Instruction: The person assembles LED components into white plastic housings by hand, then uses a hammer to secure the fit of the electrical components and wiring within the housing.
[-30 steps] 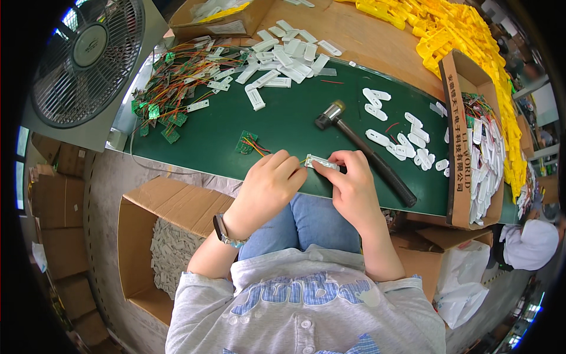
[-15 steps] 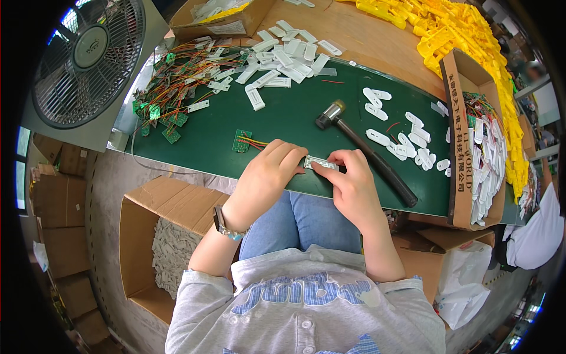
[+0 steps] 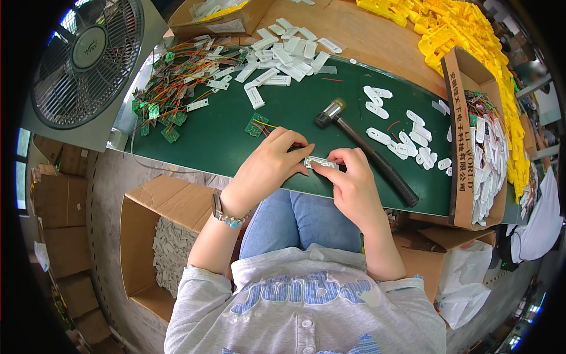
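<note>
Bench layout, seated station, both hands at the near edge of the mat.

Left hand (image 3: pixel 268 168) and right hand (image 3: pixel 351 183) meet on a small flat casing (image 3: pixel 320 162) over the mat (image 3: pixel 224 135). Mallet (image 3: pixel 365 150) lies just right of the hands, head pointing away. Single circuit board (image 3: pixel 256 125) lies just beyond the left hand; wired boards pile (image 3: pixel 171 82) far left; loose casings (image 3: pixel 283 56) behind. Fan (image 3: pixel 88 59) stands left of the mat. Open carton of casings (image 3: pixel 480 141) at right; floor box (image 3: pixel 159 248) lower left.

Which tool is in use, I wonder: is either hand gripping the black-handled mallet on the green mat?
No: the black-handled mallet lies free on the green mat, while left hand and right hand pinch a small white plastic piece.
</note>
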`<state>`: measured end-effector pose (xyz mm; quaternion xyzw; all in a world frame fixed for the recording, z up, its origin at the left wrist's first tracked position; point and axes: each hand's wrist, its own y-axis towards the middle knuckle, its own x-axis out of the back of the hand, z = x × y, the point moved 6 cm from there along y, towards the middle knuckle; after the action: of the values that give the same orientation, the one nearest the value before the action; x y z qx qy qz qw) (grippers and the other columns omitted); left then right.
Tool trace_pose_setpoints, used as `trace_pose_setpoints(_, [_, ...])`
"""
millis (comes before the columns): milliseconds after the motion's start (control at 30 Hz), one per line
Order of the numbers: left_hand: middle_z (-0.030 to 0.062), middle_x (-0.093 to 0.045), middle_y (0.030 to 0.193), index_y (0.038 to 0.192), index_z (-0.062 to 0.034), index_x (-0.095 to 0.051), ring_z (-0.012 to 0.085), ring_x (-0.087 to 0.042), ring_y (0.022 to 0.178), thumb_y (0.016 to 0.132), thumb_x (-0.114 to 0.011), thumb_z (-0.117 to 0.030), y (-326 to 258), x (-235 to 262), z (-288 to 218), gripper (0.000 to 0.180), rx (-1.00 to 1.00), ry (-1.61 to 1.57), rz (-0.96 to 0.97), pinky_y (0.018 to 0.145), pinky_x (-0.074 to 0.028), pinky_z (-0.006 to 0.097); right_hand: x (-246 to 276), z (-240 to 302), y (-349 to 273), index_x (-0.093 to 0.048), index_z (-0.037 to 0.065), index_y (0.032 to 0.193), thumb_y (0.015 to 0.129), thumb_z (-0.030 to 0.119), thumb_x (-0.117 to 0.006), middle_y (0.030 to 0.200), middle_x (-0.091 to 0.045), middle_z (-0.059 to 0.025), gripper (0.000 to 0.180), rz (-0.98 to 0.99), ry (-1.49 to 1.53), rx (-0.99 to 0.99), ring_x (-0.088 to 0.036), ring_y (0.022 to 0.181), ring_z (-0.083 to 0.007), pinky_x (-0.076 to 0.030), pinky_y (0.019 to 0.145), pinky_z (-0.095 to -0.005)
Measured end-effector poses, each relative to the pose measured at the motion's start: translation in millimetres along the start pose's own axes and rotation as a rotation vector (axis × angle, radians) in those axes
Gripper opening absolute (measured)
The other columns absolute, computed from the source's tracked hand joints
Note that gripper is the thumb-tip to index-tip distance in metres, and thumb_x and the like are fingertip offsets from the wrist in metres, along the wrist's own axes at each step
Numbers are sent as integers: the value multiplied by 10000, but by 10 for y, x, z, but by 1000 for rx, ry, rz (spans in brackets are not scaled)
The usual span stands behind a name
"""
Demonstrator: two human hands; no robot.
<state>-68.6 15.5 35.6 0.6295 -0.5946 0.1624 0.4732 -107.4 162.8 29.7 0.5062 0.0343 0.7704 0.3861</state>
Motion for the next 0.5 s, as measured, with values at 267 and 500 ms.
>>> trace_pose_setpoints(267, [75,-650,1037,1097,-19,-690,272,-597,976,726,-759,-131,-14,27,-50,393,-40,-2,-36,830,-521,381,-1,17,2,-744,85,1024,698,-99,-620,986,-581,-98,394,-10,14,14,-568,894,-276,-502,785,-376])
trace_pose_setpoints(500, [76,-681,1040,1035,-3,-685,277,-617,968,691,-771,-103,-34,12,-60,368,-99,17,-59,846,-529,372,-4,14,-4,-745,86,1024,693,-104,-619,986,-580,-98,402,-5,15,7,-563,892,-271,-503,786,-374])
